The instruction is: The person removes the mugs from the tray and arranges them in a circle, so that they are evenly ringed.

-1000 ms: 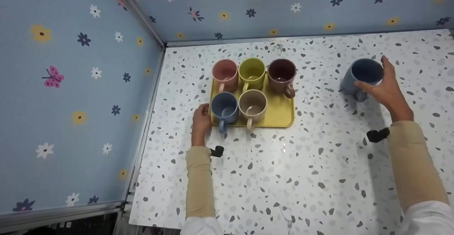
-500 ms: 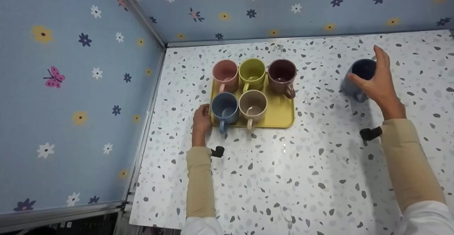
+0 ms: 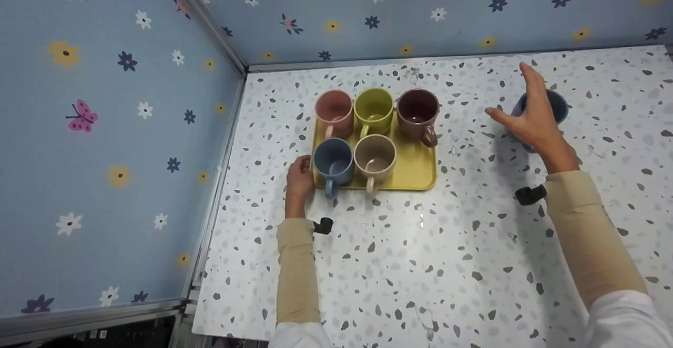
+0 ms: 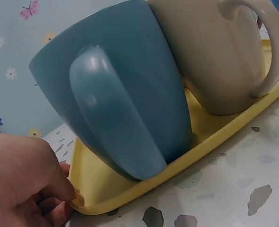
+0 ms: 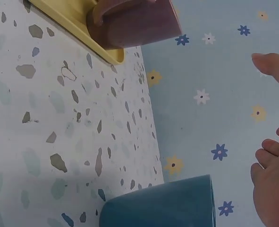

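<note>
My left hand (image 3: 299,181) grips the left edge of a yellow tray (image 3: 416,173), with curled fingers (image 4: 56,187) at its near corner in the left wrist view. On the tray stand a pink mug (image 3: 334,112), a yellow-green mug (image 3: 374,110) and a maroon mug (image 3: 417,110) in the back row. In front of them are a blue mug (image 3: 333,163) and a beige mug (image 3: 375,160). My right hand (image 3: 537,122), thumb and fingers spread and holding nothing, is raised over another blue mug (image 3: 558,107) standing off the tray. The hand partly hides this mug in the head view.
The speckled white table (image 3: 378,274) extends around the tray. A flowered blue panel (image 3: 457,17) borders the back, and another panel (image 3: 115,143) borders the left side. Table surface shows at the tray's front right corner, beside the beige mug.
My right hand has let go of the blue mug, lifted off it and moved left. That mug stays on the table. My left hand and the tray have not moved.
</note>
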The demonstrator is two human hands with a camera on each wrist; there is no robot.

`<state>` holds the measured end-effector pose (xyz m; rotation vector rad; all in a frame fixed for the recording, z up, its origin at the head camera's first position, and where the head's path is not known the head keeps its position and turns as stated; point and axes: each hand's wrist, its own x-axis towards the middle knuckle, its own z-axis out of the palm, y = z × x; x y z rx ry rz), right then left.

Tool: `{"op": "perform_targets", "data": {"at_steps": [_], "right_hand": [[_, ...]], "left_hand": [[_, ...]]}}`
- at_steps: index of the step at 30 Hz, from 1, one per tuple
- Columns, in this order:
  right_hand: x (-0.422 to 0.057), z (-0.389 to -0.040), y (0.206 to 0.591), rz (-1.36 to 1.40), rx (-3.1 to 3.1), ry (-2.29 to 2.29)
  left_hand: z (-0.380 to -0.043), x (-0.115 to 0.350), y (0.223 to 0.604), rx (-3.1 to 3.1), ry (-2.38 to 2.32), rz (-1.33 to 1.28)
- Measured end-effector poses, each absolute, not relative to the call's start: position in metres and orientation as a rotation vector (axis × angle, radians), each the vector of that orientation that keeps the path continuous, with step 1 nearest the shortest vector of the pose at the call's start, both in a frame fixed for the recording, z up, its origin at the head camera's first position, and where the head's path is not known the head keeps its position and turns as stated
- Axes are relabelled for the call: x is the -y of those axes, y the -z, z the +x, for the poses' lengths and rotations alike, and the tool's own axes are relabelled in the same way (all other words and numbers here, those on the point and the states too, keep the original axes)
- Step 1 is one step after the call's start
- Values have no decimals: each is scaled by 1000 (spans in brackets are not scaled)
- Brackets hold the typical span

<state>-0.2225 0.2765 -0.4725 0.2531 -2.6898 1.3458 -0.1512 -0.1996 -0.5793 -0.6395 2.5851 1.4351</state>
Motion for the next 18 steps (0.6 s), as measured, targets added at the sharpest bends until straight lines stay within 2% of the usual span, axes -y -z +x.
{"op": "perform_targets", "data": {"at_steps": [18], "right_hand": [[-226, -228, 494, 453, 2706, -1386]], "left_hand": [[-151, 199, 582, -2554, -1540, -640]]}}
